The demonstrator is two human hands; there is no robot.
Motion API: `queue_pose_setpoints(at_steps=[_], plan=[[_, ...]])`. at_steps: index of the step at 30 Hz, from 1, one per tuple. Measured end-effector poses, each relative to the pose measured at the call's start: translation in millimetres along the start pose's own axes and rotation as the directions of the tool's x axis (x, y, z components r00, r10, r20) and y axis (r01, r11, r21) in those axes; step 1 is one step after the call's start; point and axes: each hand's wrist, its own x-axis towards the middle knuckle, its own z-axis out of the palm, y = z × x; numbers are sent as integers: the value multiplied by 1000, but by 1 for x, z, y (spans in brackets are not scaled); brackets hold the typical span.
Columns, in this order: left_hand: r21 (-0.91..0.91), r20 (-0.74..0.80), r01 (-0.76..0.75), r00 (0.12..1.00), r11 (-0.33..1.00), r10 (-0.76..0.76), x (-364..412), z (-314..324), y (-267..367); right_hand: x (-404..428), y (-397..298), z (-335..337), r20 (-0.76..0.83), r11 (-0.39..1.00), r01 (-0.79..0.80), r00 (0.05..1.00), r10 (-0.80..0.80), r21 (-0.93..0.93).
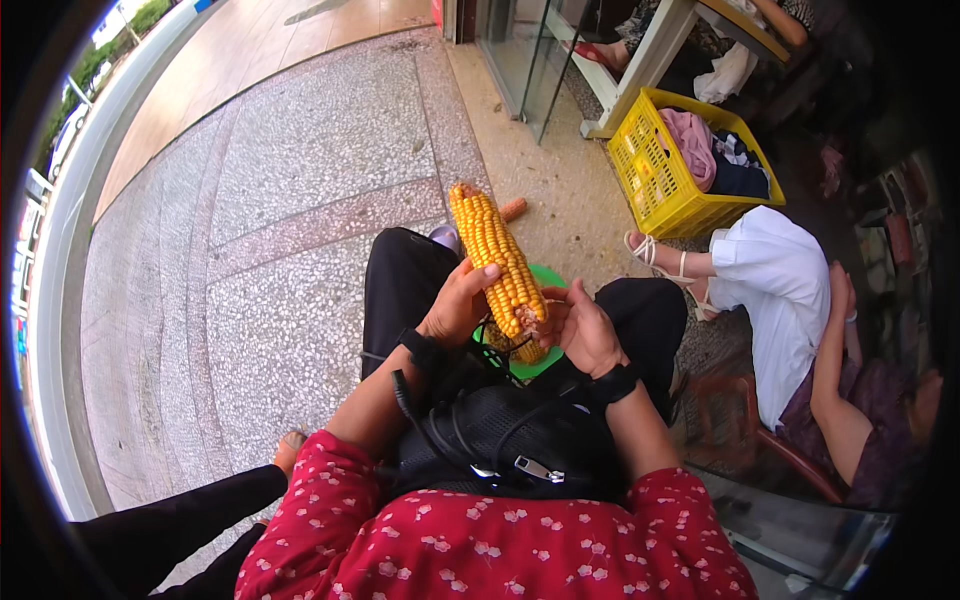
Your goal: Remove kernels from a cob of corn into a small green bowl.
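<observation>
An ear of yellow corn point(499, 259) is tilted in front of me, most of its kernels on, with a bare, ragged patch at the near end. My left hand point(459, 301) grips it from the left, thumb laid across the kernels. Beside that ragged end is my right hand point(585, 326), palm turned up and thumb raised; its fingertips are partly hidden, so whether they touch the ear cannot be told. Below, between my knees, a green basin point(551, 277) contains more corn point(529, 351), largely covered by my hands and cables.
A bare reddish cob point(514, 209) lies on the floor beyond the ear. At the right are a yellow plastic crate point(652, 176) of cloth and a seated person in white trousers point(772, 285). A glass door point(551, 82) stands ahead. Black cables point(442, 431) cross my lap bag.
</observation>
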Motion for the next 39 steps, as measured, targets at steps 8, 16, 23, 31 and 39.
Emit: queue_pose_setpoints(at_steps=[8,16,23,31,39], plan=[[-17,-84,56,995,998,-57,12,-29,-17,7,16,5,-52,985,-38,998,30,-169],[40,-113,95,990,995,-90,14,-38,-30,8,21,3,-71,976,-84,995,71,-199],[63,-104,190,978,980,-183,19,-44,-28,17,26,5,-148,879,-31,988,-45,-476],[64,-98,191,978,980,-184,30,-37,-36,15,22,1,-213,847,-59,975,-66,-529],[78,-70,288,957,954,-283,43,-34,-47,7,21,-4,-277,858,-6,948,-159,-513]])
